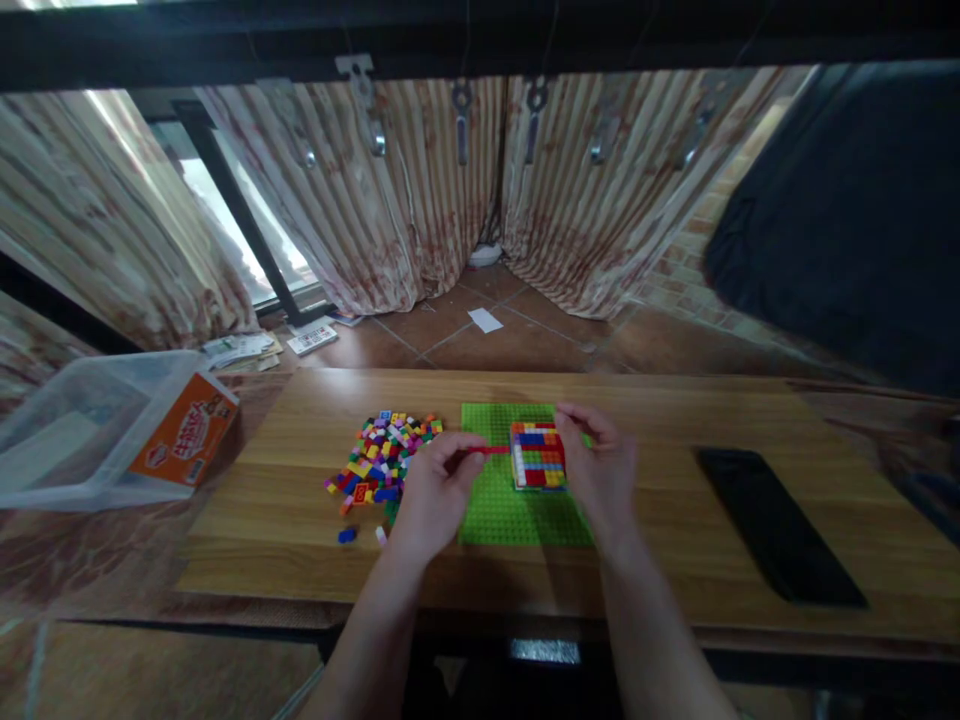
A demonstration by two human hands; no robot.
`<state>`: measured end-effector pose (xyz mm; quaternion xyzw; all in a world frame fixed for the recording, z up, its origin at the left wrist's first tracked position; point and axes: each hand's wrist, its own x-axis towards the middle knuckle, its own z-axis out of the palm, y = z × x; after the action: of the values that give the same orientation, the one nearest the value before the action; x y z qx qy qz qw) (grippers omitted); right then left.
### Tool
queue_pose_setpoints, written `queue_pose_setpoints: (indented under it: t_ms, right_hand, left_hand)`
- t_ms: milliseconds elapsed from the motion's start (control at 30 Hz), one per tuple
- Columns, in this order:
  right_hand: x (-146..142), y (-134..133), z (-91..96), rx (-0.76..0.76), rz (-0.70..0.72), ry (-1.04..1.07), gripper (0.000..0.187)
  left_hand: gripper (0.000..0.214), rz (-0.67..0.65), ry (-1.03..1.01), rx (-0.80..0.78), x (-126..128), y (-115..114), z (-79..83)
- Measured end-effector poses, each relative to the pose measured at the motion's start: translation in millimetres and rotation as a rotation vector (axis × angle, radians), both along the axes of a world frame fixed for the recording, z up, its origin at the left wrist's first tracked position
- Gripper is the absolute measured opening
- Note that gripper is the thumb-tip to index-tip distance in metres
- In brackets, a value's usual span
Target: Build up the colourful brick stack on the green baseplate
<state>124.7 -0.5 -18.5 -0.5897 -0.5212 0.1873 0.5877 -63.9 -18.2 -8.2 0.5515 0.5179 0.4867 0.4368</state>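
Note:
A green studded baseplate [491,515] lies on the wooden table. On it stands a low block built of toy bricks [536,465], with red, blue, orange, yellow and white pieces on top. My left hand [442,490], left of the block, pinches a thin red brick [495,450] that reaches to the block's left side. My right hand [600,465] is at the block's right edge, its thumb and fingers closed near the upper right corner. Whether a small piece is between them is hidden. A heap of loose bricks [386,455] lies left of the baseplate, partly behind my left hand.
A clear plastic box [97,400] with an orange label stands left of the table [270,500]. A dark flat object, perhaps a phone [776,525], lies to the right. One blue brick [346,535] sits apart, near the front. Striped curtains [420,200] hang beyond.

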Motion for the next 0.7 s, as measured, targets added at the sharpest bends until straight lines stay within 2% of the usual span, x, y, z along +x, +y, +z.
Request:
queue_pose_setpoints:
  t_ms: [133, 233, 433, 700]
  right_hand:
    - [9, -4, 6.8, 0.018, 0.21, -0.077, 0.019]
    - [15, -6, 8.5, -0.005, 0.299, -0.128, 0.017]
    - [19, -4, 6.2, -0.053, 0.369, -0.311, 0.016]
    - [17, 0, 1.8, -0.084, 0.376, -0.401, 0.013]
  left_hand:
    - [0.013, 0.02, 0.009, 0.115, 23, 13, -4.4]
    - [0.014, -0.032, -0.021, 0.126, 34, 21, -8.3]
    - [0.015, -0.098, -0.012, 0.148, 42, 23, -16.0]
    - [0.015, -0.059, 0.036, 0.142, 47, 26, -15.9]
